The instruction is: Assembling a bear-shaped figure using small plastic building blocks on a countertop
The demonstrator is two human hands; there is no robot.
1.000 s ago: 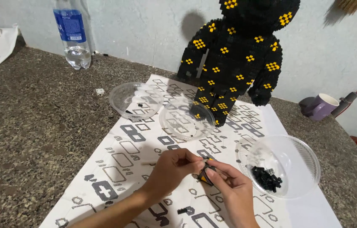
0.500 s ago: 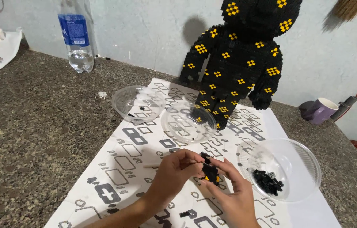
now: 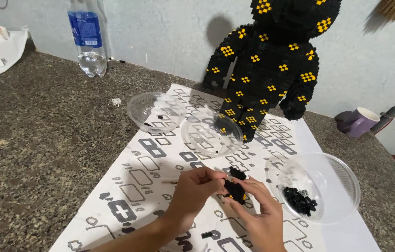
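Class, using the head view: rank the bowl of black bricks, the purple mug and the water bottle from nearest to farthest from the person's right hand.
Measured from the right hand:
1. Bowl of black bricks, just to its right on the printed sheet.
2. Purple mug, farther back on the right, by the wall.
3. Water bottle, far back on the left, across the counter.

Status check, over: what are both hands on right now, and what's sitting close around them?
Left hand and right hand both pinching small black block assembly. Clear bowl of loose black blocks beside right hand. Nothing between hands and the bowl.
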